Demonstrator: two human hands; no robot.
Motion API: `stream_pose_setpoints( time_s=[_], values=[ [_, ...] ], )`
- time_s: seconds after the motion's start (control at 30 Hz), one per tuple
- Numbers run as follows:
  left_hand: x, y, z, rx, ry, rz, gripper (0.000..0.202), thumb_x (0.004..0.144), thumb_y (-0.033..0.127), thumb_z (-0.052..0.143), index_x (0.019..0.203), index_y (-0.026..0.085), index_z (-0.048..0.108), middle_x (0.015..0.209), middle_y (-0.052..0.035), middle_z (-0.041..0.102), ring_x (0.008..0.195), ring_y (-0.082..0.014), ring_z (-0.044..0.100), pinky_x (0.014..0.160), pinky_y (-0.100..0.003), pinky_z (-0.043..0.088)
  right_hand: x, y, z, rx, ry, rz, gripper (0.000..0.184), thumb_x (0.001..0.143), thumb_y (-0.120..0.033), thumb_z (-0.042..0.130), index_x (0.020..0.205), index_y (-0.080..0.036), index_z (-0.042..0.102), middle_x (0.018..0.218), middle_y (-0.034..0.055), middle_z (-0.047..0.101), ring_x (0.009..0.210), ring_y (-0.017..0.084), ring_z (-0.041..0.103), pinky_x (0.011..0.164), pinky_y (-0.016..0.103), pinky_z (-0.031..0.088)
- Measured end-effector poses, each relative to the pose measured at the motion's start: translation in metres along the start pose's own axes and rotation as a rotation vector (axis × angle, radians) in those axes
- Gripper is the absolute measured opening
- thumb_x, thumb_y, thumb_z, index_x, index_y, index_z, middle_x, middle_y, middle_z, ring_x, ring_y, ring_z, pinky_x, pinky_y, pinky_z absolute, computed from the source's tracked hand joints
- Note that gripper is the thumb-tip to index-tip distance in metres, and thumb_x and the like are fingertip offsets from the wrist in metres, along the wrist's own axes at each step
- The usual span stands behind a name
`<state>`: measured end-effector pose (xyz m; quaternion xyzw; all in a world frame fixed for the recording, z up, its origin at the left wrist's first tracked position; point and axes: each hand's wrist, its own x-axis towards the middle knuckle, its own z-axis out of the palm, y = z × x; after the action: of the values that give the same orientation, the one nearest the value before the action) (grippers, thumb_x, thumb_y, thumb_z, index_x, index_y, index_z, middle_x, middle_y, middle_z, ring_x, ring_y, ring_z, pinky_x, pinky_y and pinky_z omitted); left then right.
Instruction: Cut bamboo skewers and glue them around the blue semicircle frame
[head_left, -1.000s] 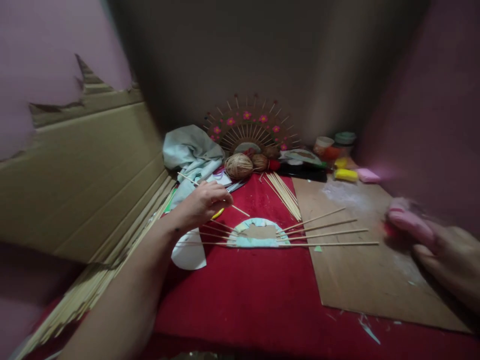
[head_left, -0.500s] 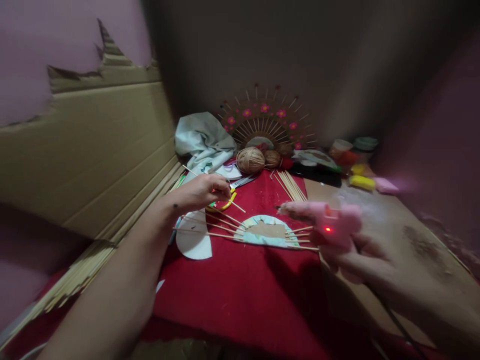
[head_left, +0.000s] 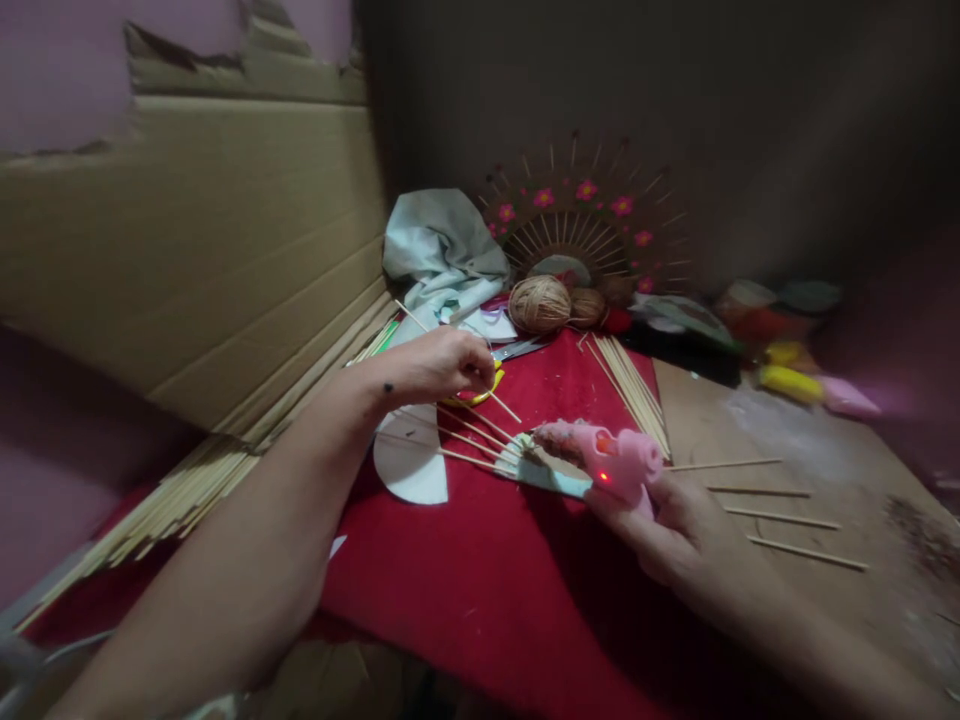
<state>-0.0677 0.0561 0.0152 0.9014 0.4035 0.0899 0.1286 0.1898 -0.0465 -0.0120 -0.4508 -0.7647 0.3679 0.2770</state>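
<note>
Pinched in my left hand [head_left: 461, 362] is a thin wooden stick [head_left: 504, 406], slanting down towards the half-round base. My right hand [head_left: 679, 530] is wrapped round a pink glue gun [head_left: 622, 465] with a red light on. The gun's nozzle points left, over the left end of the half-round base [head_left: 551, 478], which is edged in pale blue-green and partly covered by the gun. Several sticks [head_left: 469, 437] fan out from the base's left side, and more sticks [head_left: 784, 515] reach out to the right past my right hand.
White half-round card [head_left: 412, 465] lies under the left sticks. Scissors [head_left: 517, 349] with yellow handles, twine balls [head_left: 540, 303] and a pale cloth [head_left: 442, 250] sit behind. A flowered fan-shaped piece [head_left: 585, 200] stands at the back. Loose sticks [head_left: 626, 385] lie right; a stick bundle [head_left: 172, 490] lies left.
My right hand has brought the glue gun left, over the base's left end. The left hand still holds its stick near the base. The whole view has shifted a little.
</note>
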Motion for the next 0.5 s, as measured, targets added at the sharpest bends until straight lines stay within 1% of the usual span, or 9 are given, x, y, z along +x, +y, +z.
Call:
stream_pose_setpoints(
  time_s=[0.1,0.2,0.37,0.43,0.5],
  values=[
    [0.0007,-0.0004,0.0019,0.002,0.015,-0.009,0.014,0.076,0.012,0.055,0.074,0.016,0.069,0.074,-0.0009,0.065,0.07,-0.0093,0.055,0.066,-0.02,0.038,-0.001,0.0004,0.0003,-0.023,-0.003,-0.013,0.026,0.088,-0.034,0.049,0.099,-0.024,0.071,0.063,0.0028,0.067,0.076,0.023,0.068,0.071,0.034,0.056],
    [0.0011,-0.0003,0.003,0.009,0.02,-0.019,0.016,0.075,0.01,0.055,0.075,0.016,0.069,0.074,-0.0004,0.065,0.069,-0.0089,0.055,0.064,-0.019,0.037,-0.0023,0.0029,0.0008,-0.064,0.002,0.006,0.026,0.088,-0.035,0.05,0.099,-0.024,0.07,0.063,0.0022,0.067,0.075,0.023,0.068,0.069,0.033,0.056],
    [0.001,0.0012,0.0033,0.012,0.011,-0.001,0.019,0.072,0.01,0.052,0.073,0.017,0.069,0.073,-0.0001,0.065,0.07,-0.0096,0.055,0.066,-0.021,0.036,-0.002,0.0054,0.003,-0.074,0.021,0.015,0.027,0.088,-0.038,0.049,0.092,-0.024,0.072,0.063,0.0027,0.068,0.073,0.023,0.068,0.067,0.032,0.057],
    [0.0011,0.0016,0.0036,-0.001,0.018,-0.002,0.019,0.07,0.009,0.052,0.07,0.017,0.069,0.071,0.0,0.064,0.068,-0.0102,0.054,0.066,-0.021,0.036,-0.0012,0.0042,0.0034,-0.06,0.016,-0.007,0.027,0.088,-0.037,0.049,0.095,-0.025,0.072,0.067,0.0032,0.07,0.076,0.024,0.068,0.068,0.033,0.057],
    [0.0013,0.0015,0.0041,-0.013,0.023,-0.002,0.019,0.068,0.008,0.052,0.068,0.017,0.068,0.068,0.0004,0.063,0.066,-0.0104,0.053,0.064,-0.022,0.035,-0.0008,0.0028,0.0033,-0.052,0.003,-0.032,0.028,0.088,-0.037,0.049,0.101,-0.027,0.072,0.072,0.0034,0.071,0.077,0.024,0.068,0.068,0.034,0.058]
  ],
)
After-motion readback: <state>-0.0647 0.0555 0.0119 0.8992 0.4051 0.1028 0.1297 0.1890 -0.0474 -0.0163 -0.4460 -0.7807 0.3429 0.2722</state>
